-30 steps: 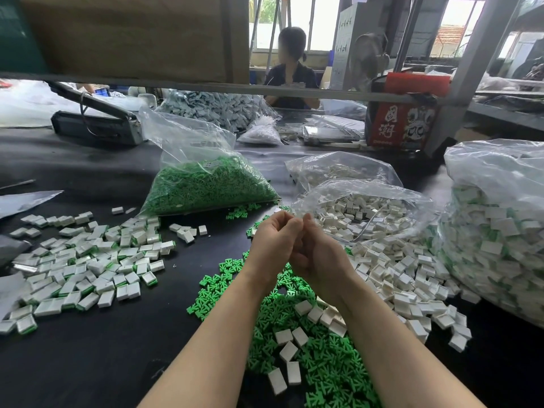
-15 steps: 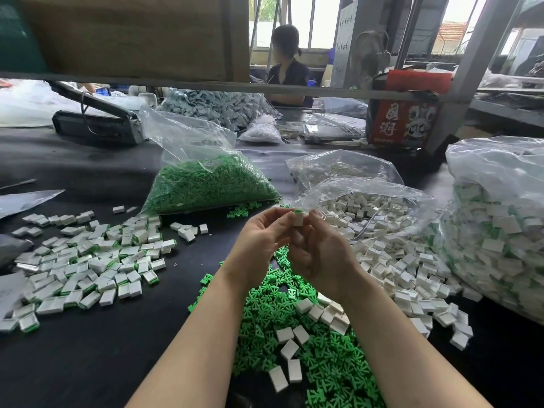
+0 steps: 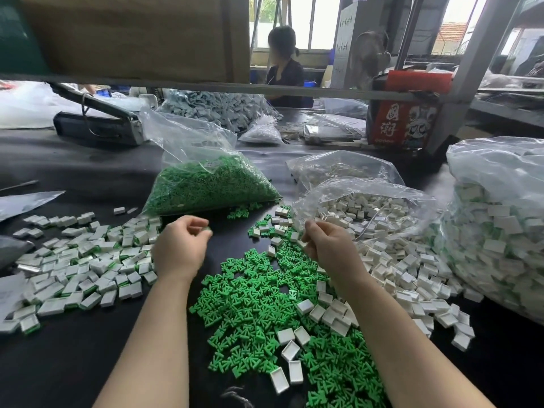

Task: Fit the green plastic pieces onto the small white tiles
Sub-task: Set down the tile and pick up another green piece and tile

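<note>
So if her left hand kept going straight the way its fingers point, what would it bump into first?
Probably the bag of green pieces. The left hand points up and slightly right, toward the far side of the table; only bare black tabletop lies between. It may hover above the surface, so depth is unclear.

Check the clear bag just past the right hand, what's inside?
The clear bag holds loose small white tiles, some spilling out toward the right hand. Deeper layers are covered; no green pieces show inside.
</note>
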Available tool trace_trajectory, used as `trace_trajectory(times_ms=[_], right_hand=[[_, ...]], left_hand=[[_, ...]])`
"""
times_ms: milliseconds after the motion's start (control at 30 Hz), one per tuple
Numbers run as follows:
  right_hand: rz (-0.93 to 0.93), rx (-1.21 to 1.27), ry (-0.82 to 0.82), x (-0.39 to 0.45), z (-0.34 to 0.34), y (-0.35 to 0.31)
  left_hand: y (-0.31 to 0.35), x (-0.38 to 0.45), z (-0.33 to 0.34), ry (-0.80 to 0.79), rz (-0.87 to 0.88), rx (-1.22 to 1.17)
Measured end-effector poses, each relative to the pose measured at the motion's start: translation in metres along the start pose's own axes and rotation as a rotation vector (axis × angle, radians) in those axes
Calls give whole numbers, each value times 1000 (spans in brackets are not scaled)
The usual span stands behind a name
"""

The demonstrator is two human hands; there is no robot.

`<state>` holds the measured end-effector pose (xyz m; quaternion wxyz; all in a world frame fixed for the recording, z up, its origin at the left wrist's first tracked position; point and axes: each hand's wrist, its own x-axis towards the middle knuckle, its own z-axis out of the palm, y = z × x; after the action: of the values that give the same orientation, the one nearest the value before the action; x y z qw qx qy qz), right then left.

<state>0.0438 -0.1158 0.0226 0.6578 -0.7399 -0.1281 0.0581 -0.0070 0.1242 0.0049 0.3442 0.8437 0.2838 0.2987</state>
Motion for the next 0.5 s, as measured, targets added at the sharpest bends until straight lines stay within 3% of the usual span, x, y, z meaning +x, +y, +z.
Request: trace_trajectory(times_ms=[100,300,367,433,500], right_hand=[[-22,-120,29,1,-2,1],[-162,-665,76,5,-8,5],[-209,-844,90,4,-6,7],[-263,-1020,125,1,-4,8],[-264,-1150,132,-1,-3,11]], left_hand=[[-21,1,-6,74,-82,299],[-14,-3,-4,94,-184,515],[-5,-3,-2,92,-101,511],[8,-4,0,69,70,363],[25,-10,9,-62,226,156]])
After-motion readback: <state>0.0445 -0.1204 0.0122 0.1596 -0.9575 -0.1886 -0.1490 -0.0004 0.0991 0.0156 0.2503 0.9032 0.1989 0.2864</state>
